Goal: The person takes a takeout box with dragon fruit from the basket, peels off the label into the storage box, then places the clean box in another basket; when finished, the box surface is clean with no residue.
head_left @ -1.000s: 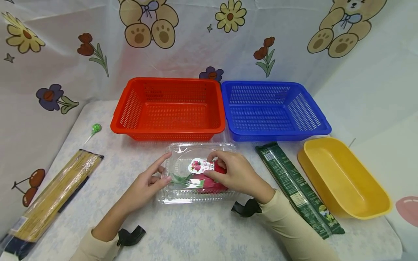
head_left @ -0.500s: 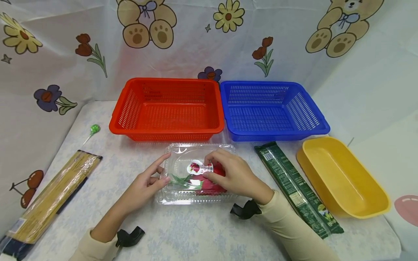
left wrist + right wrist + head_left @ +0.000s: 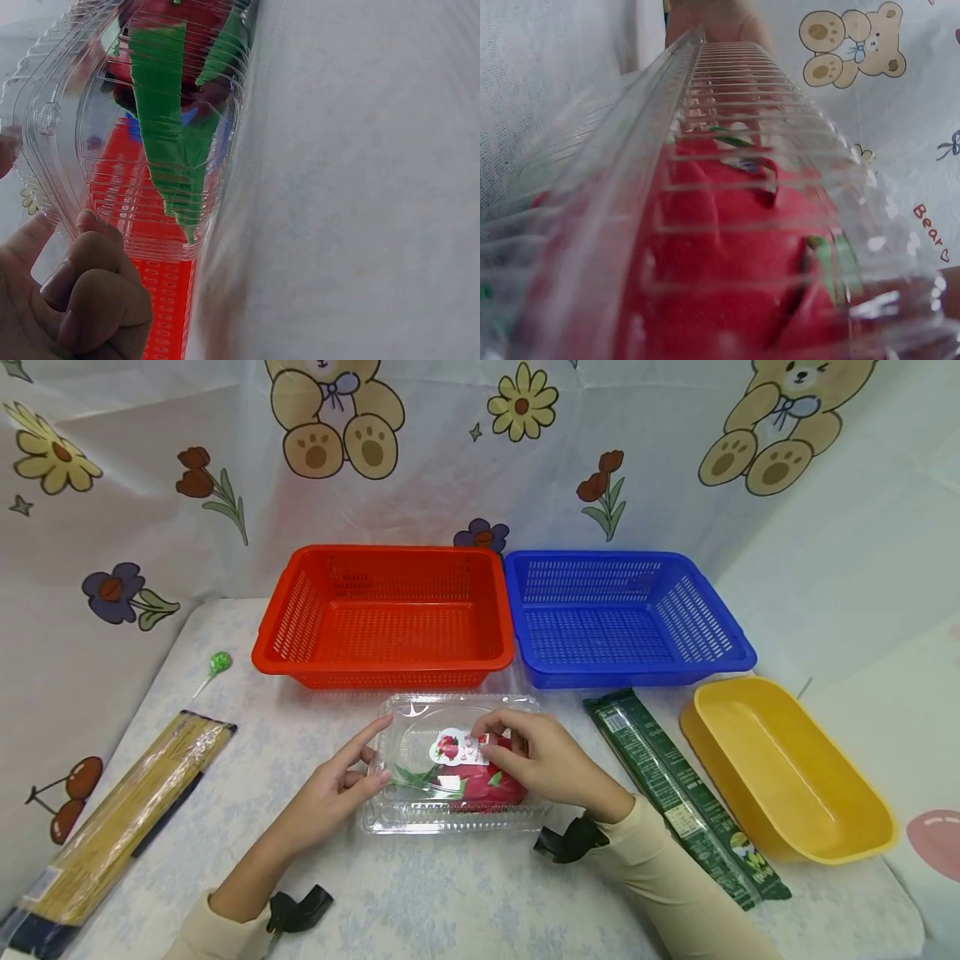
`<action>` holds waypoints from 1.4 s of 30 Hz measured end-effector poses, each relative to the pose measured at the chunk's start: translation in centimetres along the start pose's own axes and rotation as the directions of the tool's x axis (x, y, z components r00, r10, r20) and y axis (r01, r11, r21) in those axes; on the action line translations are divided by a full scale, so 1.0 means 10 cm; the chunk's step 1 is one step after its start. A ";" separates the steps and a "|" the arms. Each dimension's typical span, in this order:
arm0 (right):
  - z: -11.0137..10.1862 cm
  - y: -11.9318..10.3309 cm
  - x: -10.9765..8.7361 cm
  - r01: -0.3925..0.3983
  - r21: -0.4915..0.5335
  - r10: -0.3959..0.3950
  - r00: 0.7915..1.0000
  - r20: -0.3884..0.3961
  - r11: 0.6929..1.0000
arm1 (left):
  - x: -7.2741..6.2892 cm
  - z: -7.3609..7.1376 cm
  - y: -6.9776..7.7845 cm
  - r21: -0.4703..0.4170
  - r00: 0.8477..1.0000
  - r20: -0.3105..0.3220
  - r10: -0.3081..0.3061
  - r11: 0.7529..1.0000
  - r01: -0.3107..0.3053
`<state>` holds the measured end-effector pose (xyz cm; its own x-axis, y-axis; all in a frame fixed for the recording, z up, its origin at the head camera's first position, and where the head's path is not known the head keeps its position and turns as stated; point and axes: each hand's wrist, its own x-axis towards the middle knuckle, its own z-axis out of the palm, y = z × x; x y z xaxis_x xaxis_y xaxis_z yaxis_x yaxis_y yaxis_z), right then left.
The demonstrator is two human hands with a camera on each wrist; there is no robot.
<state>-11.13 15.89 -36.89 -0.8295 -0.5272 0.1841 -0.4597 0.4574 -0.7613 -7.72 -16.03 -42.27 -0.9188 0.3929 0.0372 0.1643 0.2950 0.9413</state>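
A clear plastic clamshell box [image 3: 405,727] lies on the table in the head view. Inside is a dragon fruit [image 3: 480,785], red with green tips; the right wrist view shows its red skin through the ribbed side. On the lid is a white sticker [image 3: 450,747] with a picture of red fruit. My right hand [image 3: 536,756] bends over the lid, pinching the sticker's right end between thumb and index finger. At the box's left edge my left hand [image 3: 337,789] touches the plastic with extended thumb and index finger, the other fingers bent.
Behind the box stand a red basket [image 3: 405,635] and a blue basket [image 3: 622,627]. A green packet [image 3: 682,802] and a yellow tub [image 3: 795,768] lie to the right. To the left are a pack of thin yellow sticks [image 3: 127,818] and a green lollipop [image 3: 220,662].
My right thumb and index finger have shifted slightly at the sticker's right end, where a red part now shows. The left hand and the box stay in place.
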 end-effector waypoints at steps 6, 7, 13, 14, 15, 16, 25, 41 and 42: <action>0.01 0.01 0.00 -0.027 0.021 0.027 0.999 -0.022 0.999 | 0.00 0.00 -0.01 0.003 1.000 0.000 0.001 1.000 -0.001; 0.01 0.01 0.00 -0.028 0.028 0.029 0.999 -0.024 0.999 | 0.00 0.00 -0.01 0.003 1.000 0.001 0.000 1.000 0.000; 0.02 0.03 0.01 -0.031 0.092 0.034 0.999 -0.028 0.995 | 0.00 0.00 0.00 -0.002 1.000 0.001 -0.003 1.000 0.003; 0.02 0.03 0.01 -0.034 0.106 0.037 0.999 -0.026 0.994 | 0.00 0.00 0.00 -0.003 1.000 0.001 -0.003 1.000 0.003; 0.02 0.03 0.01 -0.038 0.121 0.041 0.999 -0.023 0.992 | 0.00 0.00 0.00 -0.004 1.000 0.001 -0.002 1.000 0.002; 0.02 0.03 0.00 -0.040 0.132 0.043 0.999 -0.020 0.990 | 0.00 0.00 0.00 -0.003 1.000 0.001 -0.001 1.000 0.001; -0.04 0.07 -0.01 -0.105 0.288 0.109 0.994 0.001 0.952 | 0.00 0.00 0.00 0.018 1.000 -0.008 -0.005 1.000 0.005; -0.09 0.00 -0.05 -0.100 0.273 0.106 0.994 -0.006 0.957 | 0.00 0.00 -0.04 0.001 1.000 -0.001 0.011 1.000 -0.011; -0.09 0.00 -0.06 -0.093 0.273 0.100 0.995 -0.012 0.958 | 0.00 0.00 -0.04 0.001 1.000 -0.001 0.012 1.000 -0.012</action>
<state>-10.94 16.86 -36.41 -0.8750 -0.4704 0.1145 -0.2766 0.2916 -0.9157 -7.79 -16.16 -42.61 -0.9173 0.3951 0.0488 0.1756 0.2915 0.9403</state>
